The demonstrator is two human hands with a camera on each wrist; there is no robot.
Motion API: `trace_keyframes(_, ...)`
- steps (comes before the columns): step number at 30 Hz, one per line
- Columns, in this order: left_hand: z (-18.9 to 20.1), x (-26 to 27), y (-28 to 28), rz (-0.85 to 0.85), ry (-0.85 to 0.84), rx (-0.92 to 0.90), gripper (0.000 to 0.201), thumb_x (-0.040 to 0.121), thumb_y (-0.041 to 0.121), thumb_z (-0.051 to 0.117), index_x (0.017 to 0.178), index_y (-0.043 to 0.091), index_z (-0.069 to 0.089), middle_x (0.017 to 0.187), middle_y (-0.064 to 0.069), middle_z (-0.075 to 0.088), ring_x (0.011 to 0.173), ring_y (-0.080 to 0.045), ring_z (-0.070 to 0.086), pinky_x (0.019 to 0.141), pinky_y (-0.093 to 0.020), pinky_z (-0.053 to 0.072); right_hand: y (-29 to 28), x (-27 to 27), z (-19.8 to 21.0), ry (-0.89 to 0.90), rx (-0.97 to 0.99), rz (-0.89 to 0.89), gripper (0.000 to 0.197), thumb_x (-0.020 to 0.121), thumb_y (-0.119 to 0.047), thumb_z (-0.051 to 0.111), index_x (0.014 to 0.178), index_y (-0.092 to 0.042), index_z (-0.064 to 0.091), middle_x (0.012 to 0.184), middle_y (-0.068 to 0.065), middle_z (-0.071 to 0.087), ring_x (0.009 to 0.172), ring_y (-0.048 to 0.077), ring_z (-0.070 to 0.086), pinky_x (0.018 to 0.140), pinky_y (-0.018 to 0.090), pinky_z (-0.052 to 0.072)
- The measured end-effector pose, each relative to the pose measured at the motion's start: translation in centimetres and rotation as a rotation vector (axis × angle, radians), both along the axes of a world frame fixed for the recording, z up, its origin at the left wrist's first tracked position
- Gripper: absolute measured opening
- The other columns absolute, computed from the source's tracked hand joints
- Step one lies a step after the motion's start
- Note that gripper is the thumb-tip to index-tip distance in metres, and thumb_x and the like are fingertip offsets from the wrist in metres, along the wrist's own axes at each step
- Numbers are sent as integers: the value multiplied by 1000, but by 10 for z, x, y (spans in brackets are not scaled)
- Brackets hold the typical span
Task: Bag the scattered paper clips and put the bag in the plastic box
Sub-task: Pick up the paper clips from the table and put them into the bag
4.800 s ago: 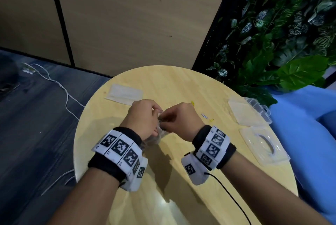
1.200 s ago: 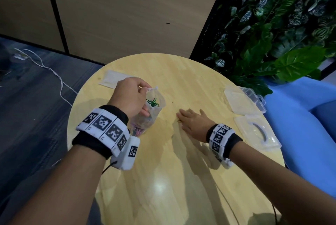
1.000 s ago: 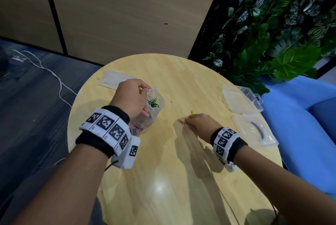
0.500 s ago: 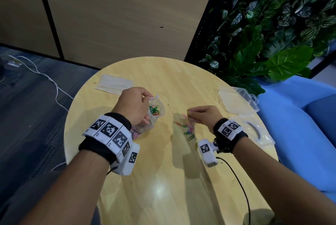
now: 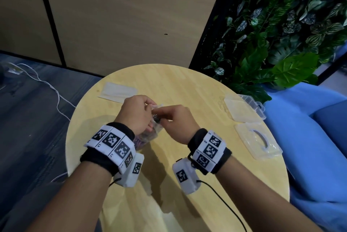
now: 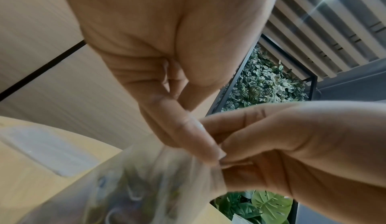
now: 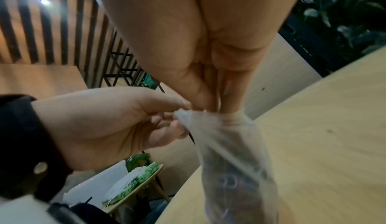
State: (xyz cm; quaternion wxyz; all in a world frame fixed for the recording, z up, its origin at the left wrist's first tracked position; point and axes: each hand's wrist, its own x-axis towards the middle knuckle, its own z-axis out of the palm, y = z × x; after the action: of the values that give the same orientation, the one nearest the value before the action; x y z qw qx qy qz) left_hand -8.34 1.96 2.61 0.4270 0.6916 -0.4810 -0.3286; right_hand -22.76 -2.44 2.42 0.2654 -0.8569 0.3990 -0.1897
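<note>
Both hands pinch the mouth of the clear bag over the round bench.

The left hand (image 5: 135, 113) grips the bag (image 7: 227, 158) at its top, thumb and fingers (image 6: 200, 143) closed on the plastic, while the right hand (image 5: 176, 123) has its fingers (image 7: 231, 95) pressed together at the same opening — whether they clasp a clip or only the plastic cannot be told. The bag hangs between the two hands just above the bench (image 5: 180, 85), with blurred coloured paper clips (image 7: 231, 183) showing through its wall. The plastic box (image 5: 242, 108) sits open near the bench's right edge, well apart from the hands, and a clear lid (image 5: 257, 142) lies just beside it. A flat clear packet (image 5: 118, 92) lies on the far left — untouched.
</note>
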Motion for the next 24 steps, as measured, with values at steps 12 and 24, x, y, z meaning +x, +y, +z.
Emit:
trace_keyframes(12,1,2,1,9,41,24,18,104,13,50,94,16,66,76,-13,69,50,-23,72,56,-42,64,-74,-91,-63,655,173,-181,48,106,-33,28,153,-21,29,160,7,26,145,27,30,116,33,25)
trace_keyframes(24,-2,3,-1,6,-28,38,18,103,12,51,97,16,67,85,-16,69,51,-23,72,56,-43,64,-41,-126,-34,672,12,201,55,89,-4,49,139,-25,52,149,-3,46,135,19,45,111,36,39)
